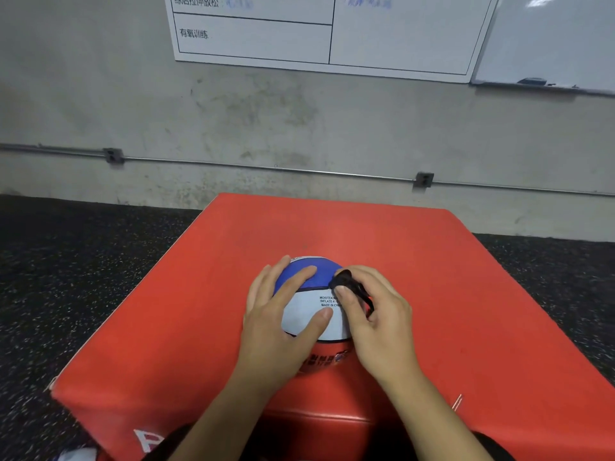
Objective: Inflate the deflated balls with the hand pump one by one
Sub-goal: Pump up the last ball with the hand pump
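Your left hand (283,314) cups a small blue, white and red rubber ball (311,301), fingers curled round it, on a red padded box (449,294) serving as your counter. Your right hand (376,314) has its grip pinched on a black pump part (349,284), pressed at the ball's seam. Likely risk: the ball rolls under your push, so the tip skids off the valve or bends. A grey concrete wall (266,121) and whiteboards (326,31) stand beyond; nothing blocks you.
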Tool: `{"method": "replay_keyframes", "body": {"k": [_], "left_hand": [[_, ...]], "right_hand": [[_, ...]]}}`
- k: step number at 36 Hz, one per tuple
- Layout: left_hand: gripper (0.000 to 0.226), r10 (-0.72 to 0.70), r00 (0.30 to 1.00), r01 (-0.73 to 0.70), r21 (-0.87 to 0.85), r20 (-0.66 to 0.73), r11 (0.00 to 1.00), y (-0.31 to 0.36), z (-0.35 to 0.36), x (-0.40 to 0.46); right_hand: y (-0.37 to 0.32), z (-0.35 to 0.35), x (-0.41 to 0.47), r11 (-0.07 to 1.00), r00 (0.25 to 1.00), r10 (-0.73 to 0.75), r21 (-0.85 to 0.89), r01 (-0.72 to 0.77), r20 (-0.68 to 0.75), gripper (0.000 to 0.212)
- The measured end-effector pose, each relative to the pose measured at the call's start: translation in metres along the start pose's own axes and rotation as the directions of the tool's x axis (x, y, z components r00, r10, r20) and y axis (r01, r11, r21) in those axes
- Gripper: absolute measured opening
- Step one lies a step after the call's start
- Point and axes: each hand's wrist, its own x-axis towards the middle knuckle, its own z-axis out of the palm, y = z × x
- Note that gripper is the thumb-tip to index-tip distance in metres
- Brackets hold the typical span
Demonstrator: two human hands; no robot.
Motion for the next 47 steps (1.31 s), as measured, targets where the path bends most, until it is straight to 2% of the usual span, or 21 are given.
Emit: {"method": "replay_keyframes", "body": {"k": [6, 9, 12, 17, 19, 24, 32, 36, 40, 44, 47], "left_hand": [[0.063, -0.013, 1.000, 0.013, -0.005, 0.000, 1.000, 0.000, -0.001, 0.001], [0.063, -0.021, 1.000, 0.021, -0.019, -0.001, 1.000, -0.002, -0.002, 0.000], [0.062, 0.006, 1.000, -0.006, -0.010, -0.004, 1.000, -0.001, -0.001, -0.001], [0.064, 0.008, 1.000, -0.008, 0.003, 0.000, 1.000, 0.000, -0.002, -0.003], [0.070, -0.004, 1.000, 0.004, 0.004, 0.015, 1.000, -0.002, -0.006, -0.003], [0.104, -0.059, 0.995, 0.059, 0.003, 0.079, 0.998, -0.006, -0.016, -0.004], [0.087, -0.023, 0.994, 0.022, -0.011, -0.107, 1.000, -0.019, -0.027, 0.005], [0.086, -0.039, 0.984, 0.037, -0.011, -0.175, 0.999, -0.030, -0.033, 0.019], [0.087, -0.059, 0.986, 0.060, 0.003, -0.154, 0.998, -0.036, -0.034, 0.025], [0.088, -0.048, 0.986, 0.053, 0.025, -0.158, 0.998, -0.035, -0.035, 0.026], [0.092, -0.024, 0.982, 0.029, 0.026, -0.187, 0.999, -0.028, -0.039, 0.026]], "right_hand": [[-0.002, 0.003, 0.002, 1.000, 1.000, -0.011, 0.025, 0.012, -0.019, 0.013], [-0.007, -0.002, 0.009, 0.994, 0.995, -0.005, 0.110, 0.015, -0.096, 0.013], [-0.009, -0.007, 0.013, 0.993, 0.989, -0.017, 0.109, 0.033, -0.147, 0.013], [-0.001, -0.002, 0.007, 0.970, 0.983, 0.116, 0.231, -0.080, -0.145, 0.015], [0.005, 0.000, 0.006, 0.951, 0.977, 0.171, 0.281, -0.129, -0.130, 0.018], [0.028, 0.010, 0.008, 0.928, 0.964, 0.237, 0.322, -0.189, -0.116, 0.033], [0.046, 0.021, 0.051, 0.959, 0.967, 0.188, 0.245, -0.143, -0.171, 0.039], [0.056, 0.036, 0.067, 0.974, 0.983, 0.163, 0.171, -0.146, -0.089, 0.042], [0.066, 0.053, 0.061, 0.970, 0.978, 0.201, 0.127, -0.206, 0.058, 0.058], [0.060, 0.059, 0.052, 0.942, 0.958, 0.284, 0.174, -0.286, 0.039, 0.052], [0.042, 0.056, 0.042, 0.913, 0.950, 0.298, 0.261, -0.313, 0.097, 0.046]]}}
